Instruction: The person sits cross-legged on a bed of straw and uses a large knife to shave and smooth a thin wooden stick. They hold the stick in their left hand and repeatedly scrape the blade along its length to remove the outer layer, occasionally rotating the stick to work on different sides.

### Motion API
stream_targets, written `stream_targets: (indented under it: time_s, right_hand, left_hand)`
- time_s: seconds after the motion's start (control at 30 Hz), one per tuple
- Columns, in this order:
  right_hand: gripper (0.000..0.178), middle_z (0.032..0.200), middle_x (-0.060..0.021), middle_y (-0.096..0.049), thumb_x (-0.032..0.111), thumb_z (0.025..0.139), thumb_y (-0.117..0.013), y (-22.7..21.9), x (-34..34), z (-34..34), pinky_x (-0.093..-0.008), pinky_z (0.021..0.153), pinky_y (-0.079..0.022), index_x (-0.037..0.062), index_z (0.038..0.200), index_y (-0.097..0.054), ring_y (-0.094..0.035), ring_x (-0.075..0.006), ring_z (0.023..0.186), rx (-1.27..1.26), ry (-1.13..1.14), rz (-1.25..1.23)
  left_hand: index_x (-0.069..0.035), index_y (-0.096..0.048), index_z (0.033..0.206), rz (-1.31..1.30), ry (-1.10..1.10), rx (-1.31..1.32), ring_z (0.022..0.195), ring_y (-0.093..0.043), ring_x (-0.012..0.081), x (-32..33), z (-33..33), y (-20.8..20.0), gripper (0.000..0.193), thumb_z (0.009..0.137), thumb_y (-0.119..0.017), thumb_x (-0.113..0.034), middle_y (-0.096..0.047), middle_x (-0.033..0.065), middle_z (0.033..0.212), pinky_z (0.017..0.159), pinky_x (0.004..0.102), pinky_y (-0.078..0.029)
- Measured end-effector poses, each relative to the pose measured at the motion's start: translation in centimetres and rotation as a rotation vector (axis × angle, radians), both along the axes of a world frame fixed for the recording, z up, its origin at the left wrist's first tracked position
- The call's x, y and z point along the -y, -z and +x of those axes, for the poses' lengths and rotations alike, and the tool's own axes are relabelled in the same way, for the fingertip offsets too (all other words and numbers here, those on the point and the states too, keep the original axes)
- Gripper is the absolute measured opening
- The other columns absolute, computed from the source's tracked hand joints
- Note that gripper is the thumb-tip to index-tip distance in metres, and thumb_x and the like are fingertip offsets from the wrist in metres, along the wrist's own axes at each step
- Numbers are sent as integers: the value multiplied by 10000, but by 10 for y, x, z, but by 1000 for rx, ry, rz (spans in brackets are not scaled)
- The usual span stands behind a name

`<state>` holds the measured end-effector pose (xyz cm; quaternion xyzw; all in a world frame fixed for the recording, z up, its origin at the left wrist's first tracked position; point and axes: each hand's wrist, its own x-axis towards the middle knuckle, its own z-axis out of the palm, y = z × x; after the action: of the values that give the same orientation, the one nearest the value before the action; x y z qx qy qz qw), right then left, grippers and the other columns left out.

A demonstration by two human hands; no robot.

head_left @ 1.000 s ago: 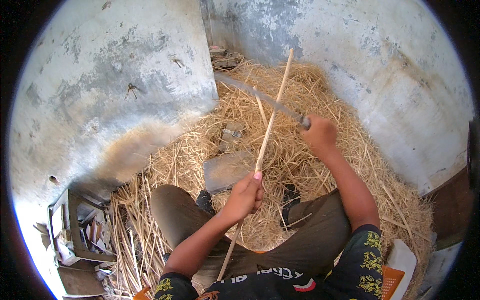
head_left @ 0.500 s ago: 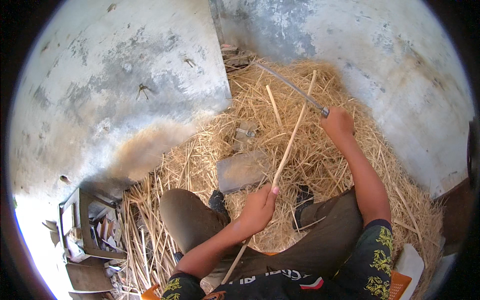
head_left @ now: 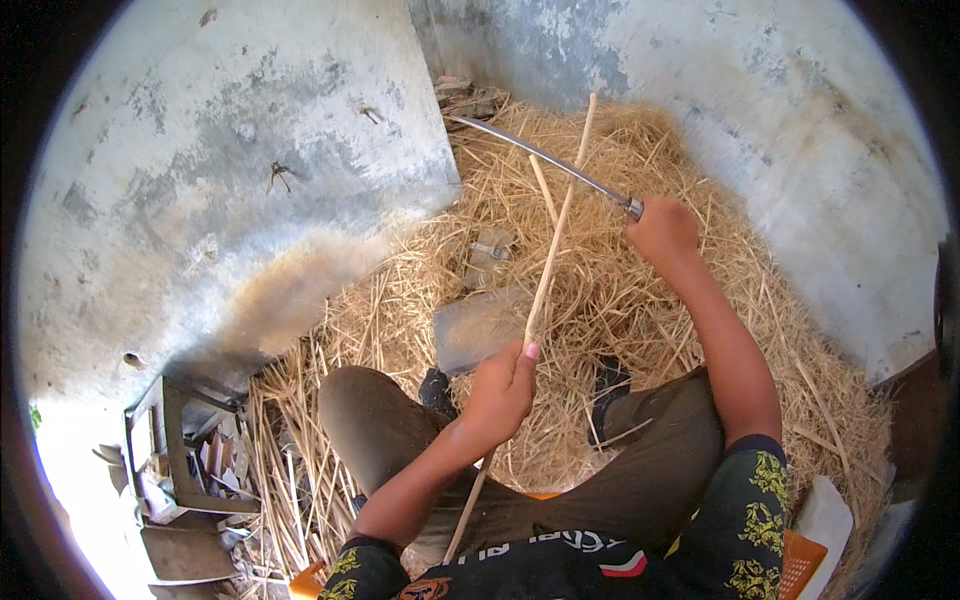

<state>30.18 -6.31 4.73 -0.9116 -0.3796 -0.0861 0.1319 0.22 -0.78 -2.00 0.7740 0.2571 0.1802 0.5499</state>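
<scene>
My left hand is closed around a long pale wooden stick. The stick slants up and away from me, its lower end passing beneath my forearm toward my lap. In my right hand is the handle of a long, slim curved knife, its blade pointing to the far left. The blade crosses the upper part of the stick; whether the two touch I cannot tell. A second, shorter pale stick lies on the shavings just beyond.
Straw-like wood shavings cover the floor around my feet. A grey flat slab lies between my legs. Several thin sticks are heaped at left, beside a wooden frame holding scraps. Worn walls rise on the far side.
My left hand has shifted slightly left and away from me with the stick. My right hand has moved a little left and up, and the knife blade now lies flatter, its tip farther left.
</scene>
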Motion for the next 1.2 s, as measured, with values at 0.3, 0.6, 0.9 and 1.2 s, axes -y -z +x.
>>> stream_targets:
  time_s: [0.3, 0.6, 0.9, 1.2]
  right_hand:
    - [155, 717, -128, -672, 243, 750, -698, 19, 14, -8, -445, 622, -543, 90, 775, -682, -687, -309, 678, 84, -264, -6]
    - [136, 678, -127, -659, 227, 730, -703, 37, -10, -17, -456, 645, -543, 100, 732, -655, -674, -323, 650, 94, -271, 110]
    - [164, 662, -122, -651, 241, 786, -688, 20, -14, -1, -454, 604, -536, 82, 780, -650, -667, -297, 610, 195, -264, 195]
    - [224, 669, -151, -646, 243, 778, -704, 24, 8, -15, -446, 612, -528, 37, 860, -674, -649, -305, 637, 304, -476, 165]
  left_hand:
    - [-14, -509, 875, -145, -23, 48, 472, -500, 147, 0, 1, -13, 363, 1062, -417, -311, -501, 49, 558, 475, 340, -414]
    - [-13, -521, 903, -243, -109, 30, 486, -510, 152, -18, 2, -6, 370, 1062, -411, -328, -510, 62, 567, 480, 348, -420]
    - [-39, -500, 858, 219, -127, 46, 479, -486, 136, -5, -2, -15, 364, 1060, -403, -327, -498, 29, 586, 475, 328, -408]
    - [-2, -528, 940, -51, -51, -10, 602, -580, 383, -9, 5, -9, 369, 1054, -405, -330, -553, 191, 633, 610, 486, -444]
